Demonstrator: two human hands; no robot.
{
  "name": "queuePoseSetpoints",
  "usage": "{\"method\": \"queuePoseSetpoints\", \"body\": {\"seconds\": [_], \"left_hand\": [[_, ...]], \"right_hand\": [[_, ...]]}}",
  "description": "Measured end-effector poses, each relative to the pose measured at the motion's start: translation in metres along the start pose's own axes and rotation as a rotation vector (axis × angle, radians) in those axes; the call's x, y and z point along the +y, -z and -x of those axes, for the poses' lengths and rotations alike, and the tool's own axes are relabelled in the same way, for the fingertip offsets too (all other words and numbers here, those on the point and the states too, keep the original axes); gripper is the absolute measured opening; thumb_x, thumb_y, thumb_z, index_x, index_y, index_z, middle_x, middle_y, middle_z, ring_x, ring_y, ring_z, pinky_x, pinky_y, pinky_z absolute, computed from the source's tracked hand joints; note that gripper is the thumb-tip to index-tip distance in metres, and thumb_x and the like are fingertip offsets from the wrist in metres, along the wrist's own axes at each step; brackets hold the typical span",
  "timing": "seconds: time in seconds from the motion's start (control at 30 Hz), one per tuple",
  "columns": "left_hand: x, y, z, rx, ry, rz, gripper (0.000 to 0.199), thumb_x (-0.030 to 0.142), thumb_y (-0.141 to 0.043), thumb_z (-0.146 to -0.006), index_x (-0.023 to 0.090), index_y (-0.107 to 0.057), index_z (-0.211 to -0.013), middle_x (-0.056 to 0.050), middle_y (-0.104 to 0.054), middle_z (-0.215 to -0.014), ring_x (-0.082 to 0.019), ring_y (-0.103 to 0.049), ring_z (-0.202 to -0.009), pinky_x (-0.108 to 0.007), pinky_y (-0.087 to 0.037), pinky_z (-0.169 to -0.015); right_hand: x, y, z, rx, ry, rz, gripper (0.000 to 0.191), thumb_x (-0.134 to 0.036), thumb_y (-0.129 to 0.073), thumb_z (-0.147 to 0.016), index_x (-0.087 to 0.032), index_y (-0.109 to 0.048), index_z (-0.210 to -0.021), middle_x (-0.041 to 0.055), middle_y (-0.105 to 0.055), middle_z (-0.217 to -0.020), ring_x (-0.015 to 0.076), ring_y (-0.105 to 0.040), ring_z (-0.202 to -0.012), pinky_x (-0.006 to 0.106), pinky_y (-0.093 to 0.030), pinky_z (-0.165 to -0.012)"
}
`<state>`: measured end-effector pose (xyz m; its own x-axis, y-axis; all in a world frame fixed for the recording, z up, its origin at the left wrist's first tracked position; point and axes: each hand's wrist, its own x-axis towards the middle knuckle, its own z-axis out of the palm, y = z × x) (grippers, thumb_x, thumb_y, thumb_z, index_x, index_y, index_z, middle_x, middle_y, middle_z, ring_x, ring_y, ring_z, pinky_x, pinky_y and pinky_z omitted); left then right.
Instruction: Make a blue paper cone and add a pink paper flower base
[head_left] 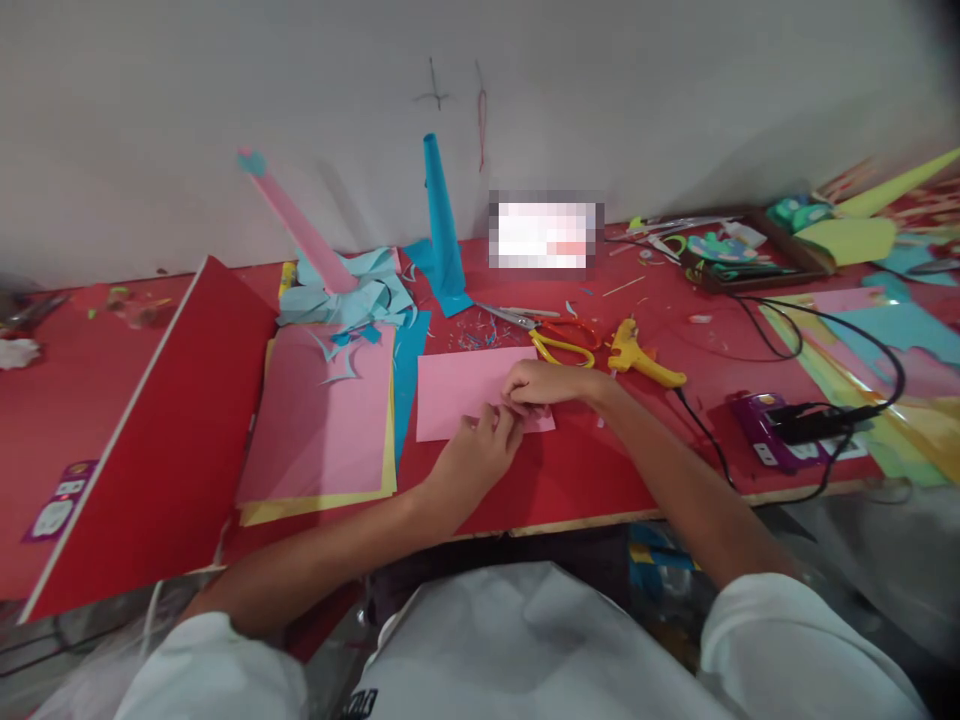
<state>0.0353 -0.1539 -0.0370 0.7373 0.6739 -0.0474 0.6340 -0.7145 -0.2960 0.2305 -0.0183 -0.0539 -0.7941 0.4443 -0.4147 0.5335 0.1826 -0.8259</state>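
A pink sheet of paper (pixel 457 392) lies on the red table in front of me. My right hand (pixel 546 384) rests at its right part, fingers curled and pressed together on the paper's right end, which looks folded or rolled there. Just below and to the left, my left hand (pixel 484 450) touches the same end with bent fingertips. What the fingertips pinch is mostly hidden. Beyond the sheet lie scissors with yellow handles (pixel 562 350) and scissors with red handles (pixel 574 332). A yellow glue gun (pixel 641 358) sits right of my right hand.
Stacked pink sheets (pixel 322 430) lie on the left beside an upright red board (pixel 165 440). Behind stand a blue paper cone (pixel 444 220) and a pink paper cone (pixel 307 230). At right are a purple power strip (pixel 776 430) with cables and a brown tray (pixel 814 262).
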Motion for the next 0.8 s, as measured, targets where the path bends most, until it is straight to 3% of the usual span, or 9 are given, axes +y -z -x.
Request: {"method": "queuePoseSetpoints", "body": {"seconds": [0.1, 0.23, 0.33, 0.47, 0.6, 0.67, 0.8], "left_hand": [[-0.009, -0.009, -0.001, 0.057, -0.033, 0.005, 0.043, 0.004, -0.046, -0.109, 0.008, -0.065, -0.148, -0.019, -0.074, -0.132, -0.031, -0.075, -0.114, -0.043, -0.061, -0.082], [-0.047, -0.03, -0.004, 0.135, -0.115, 0.05, 0.021, 0.006, -0.056, -0.107, 0.013, -0.075, -0.112, -0.011, -0.076, -0.103, -0.026, -0.074, -0.096, -0.038, -0.057, -0.075], [-0.072, -0.041, -0.001, 0.267, -0.055, 0.028, 0.016, 0.007, -0.06, -0.106, 0.014, -0.074, -0.108, -0.01, -0.076, -0.099, -0.025, -0.072, -0.091, -0.038, -0.054, -0.073], [-0.088, -0.046, 0.005, 0.419, 0.064, 0.003, 0.017, 0.008, -0.058, -0.107, 0.016, -0.073, -0.111, -0.01, -0.074, -0.097, -0.026, -0.069, -0.092, -0.04, -0.052, -0.076], [-0.091, -0.049, 0.008, 0.471, 0.106, 0.037, 0.023, 0.009, -0.054, -0.108, 0.017, -0.073, -0.117, -0.012, -0.075, -0.102, -0.027, -0.067, -0.093, -0.04, -0.05, -0.077], [-0.09, -0.05, 0.007, 0.495, 0.079, 0.045, 0.022, 0.01, -0.053, -0.109, 0.016, -0.073, -0.117, -0.012, -0.076, -0.106, -0.026, -0.066, -0.093, -0.039, -0.051, -0.079], [-0.083, -0.051, 0.003, 0.553, 0.048, 0.021, 0.015, 0.01, -0.058, -0.108, 0.013, -0.073, -0.11, -0.01, -0.075, -0.099, -0.025, -0.064, -0.089, -0.038, -0.049, -0.077]], "right_hand": [[0.006, -0.004, 0.002, 0.036, 0.029, -0.067, 0.017, -0.017, -0.051, -0.076, -0.019, -0.062, -0.062, -0.0025, -0.058, -0.052, 0.0128, -0.056, -0.047, 0.024, -0.043, -0.052], [0.011, -0.008, 0.009, 0.222, 0.163, -0.162, 0.015, -0.026, -0.06, -0.088, -0.018, -0.07, -0.081, 0.0005, -0.069, -0.069, 0.0138, -0.062, -0.057, 0.025, -0.05, -0.057], [0.01, -0.007, 0.016, 0.397, 0.37, -0.15, 0.031, -0.047, -0.066, -0.102, -0.018, -0.078, -0.107, 0.0079, -0.08, -0.1, 0.0196, -0.075, -0.086, 0.032, -0.06, -0.08], [0.006, -0.009, 0.018, 0.595, 0.592, -0.036, 0.047, -0.065, -0.068, -0.104, -0.022, -0.08, -0.118, 0.0125, -0.082, -0.123, 0.0277, -0.076, -0.119, 0.042, -0.057, -0.108], [0.008, -0.018, 0.007, 0.821, 0.625, 0.202, 0.032, -0.056, -0.071, -0.106, -0.025, -0.081, -0.107, 0.0095, -0.084, -0.11, 0.0268, -0.077, -0.11, 0.044, -0.058, -0.105], [0.011, -0.024, 0.001, 0.851, 0.631, 0.36, 0.03, -0.048, -0.064, -0.111, -0.025, -0.081, -0.1, 0.0077, -0.083, -0.101, 0.0259, -0.076, -0.102, 0.045, -0.059, -0.101], [0.011, -0.035, -0.006, 0.887, 0.664, 0.685, 0.025, -0.037, -0.061, -0.113, -0.024, -0.082, -0.111, 0.0087, -0.084, -0.109, 0.0263, -0.074, -0.106, 0.045, -0.058, -0.101]]}}
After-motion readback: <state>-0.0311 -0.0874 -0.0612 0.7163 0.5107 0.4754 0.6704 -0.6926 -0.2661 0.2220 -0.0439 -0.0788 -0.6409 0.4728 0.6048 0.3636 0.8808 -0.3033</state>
